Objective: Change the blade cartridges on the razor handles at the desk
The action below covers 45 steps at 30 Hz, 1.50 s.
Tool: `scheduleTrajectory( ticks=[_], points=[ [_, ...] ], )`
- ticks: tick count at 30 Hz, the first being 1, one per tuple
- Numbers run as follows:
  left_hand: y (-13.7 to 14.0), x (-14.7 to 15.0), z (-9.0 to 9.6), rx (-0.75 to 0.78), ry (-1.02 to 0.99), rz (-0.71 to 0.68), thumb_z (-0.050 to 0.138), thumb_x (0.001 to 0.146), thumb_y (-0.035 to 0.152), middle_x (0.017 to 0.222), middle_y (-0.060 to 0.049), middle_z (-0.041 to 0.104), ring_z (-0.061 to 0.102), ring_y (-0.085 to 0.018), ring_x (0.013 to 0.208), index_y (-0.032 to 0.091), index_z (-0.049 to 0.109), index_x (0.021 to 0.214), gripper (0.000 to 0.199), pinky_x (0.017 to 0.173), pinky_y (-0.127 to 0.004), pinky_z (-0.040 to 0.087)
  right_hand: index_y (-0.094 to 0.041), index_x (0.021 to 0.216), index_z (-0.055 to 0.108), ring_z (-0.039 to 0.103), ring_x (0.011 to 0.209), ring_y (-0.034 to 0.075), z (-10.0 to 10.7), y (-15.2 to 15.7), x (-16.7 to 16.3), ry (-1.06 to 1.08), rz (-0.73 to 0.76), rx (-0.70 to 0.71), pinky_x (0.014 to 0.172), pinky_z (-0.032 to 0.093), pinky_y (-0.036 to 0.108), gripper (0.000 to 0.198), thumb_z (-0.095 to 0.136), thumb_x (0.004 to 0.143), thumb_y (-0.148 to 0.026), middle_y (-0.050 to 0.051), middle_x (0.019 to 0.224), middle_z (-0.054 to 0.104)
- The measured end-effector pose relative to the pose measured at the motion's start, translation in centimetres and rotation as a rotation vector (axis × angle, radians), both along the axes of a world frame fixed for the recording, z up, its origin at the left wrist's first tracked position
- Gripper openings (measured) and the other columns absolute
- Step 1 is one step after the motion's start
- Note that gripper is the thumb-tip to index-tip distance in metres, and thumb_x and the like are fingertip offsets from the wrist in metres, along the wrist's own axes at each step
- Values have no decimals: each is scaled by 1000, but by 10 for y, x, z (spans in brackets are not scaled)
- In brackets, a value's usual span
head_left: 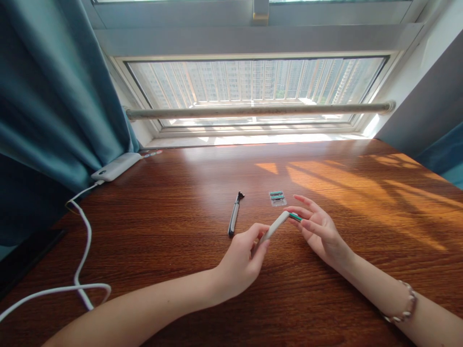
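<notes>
My left hand (246,258) is closed around the lower part of a white razor handle (278,224), which slants up to the right. At its upper end is a teal and black razor cartridge (295,217). The thumb and fingers of my right hand (320,229) pinch this cartridge, with the other fingers stretched out. Whether cartridge and handle are locked together I cannot tell. Beyond my left hand lies a black and grey razor handle (235,214) on the wooden table. A small clear case (278,198) with teal cartridges lies just beyond my right hand.
The brown wooden table (162,217) reaches to a window with a horizontal rail (253,112). At the left, a white power strip (116,167) trails a white cable (87,241) by a blue curtain (72,72). A dark flat object (29,255) lies at the left edge.
</notes>
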<state>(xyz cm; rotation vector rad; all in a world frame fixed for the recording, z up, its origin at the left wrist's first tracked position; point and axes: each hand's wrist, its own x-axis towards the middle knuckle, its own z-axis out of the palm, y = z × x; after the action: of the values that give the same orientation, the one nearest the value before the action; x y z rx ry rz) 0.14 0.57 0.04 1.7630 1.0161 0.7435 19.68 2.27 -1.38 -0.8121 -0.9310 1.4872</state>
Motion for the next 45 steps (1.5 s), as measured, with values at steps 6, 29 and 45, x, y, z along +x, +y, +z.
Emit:
scheduleTrajectory(
  ticks=[6, 29, 45],
  points=[
    [1, -1, 1, -4, -12, 12, 40, 84, 25, 72, 0, 51, 37, -7, 53, 17, 49, 101, 21, 49, -19, 30, -26, 113, 46, 55, 97, 19, -2, 1, -1, 35, 21, -8, 99, 29, 42, 57, 70, 62, -17, 4, 96, 63],
    [0, 0, 1, 31, 30, 20, 39, 84, 25, 68, 2, 46, 38, -8, 54, 17, 48, 98, 19, 51, -19, 31, -27, 112, 48, 54, 96, 20, 2, -1, -3, -35, 24, 8, 96, 32, 42, 61, 73, 57, -19, 4, 95, 61],
    [0, -1, 0, 31, 28, 23, 38, 85, 26, 67, 2, 45, 37, -7, 54, 17, 47, 100, 20, 50, -19, 30, -27, 112, 48, 55, 95, 21, 3, 0, -2, -54, 18, 11, 95, 33, 43, 60, 73, 58, -22, 4, 94, 61]
  ],
)
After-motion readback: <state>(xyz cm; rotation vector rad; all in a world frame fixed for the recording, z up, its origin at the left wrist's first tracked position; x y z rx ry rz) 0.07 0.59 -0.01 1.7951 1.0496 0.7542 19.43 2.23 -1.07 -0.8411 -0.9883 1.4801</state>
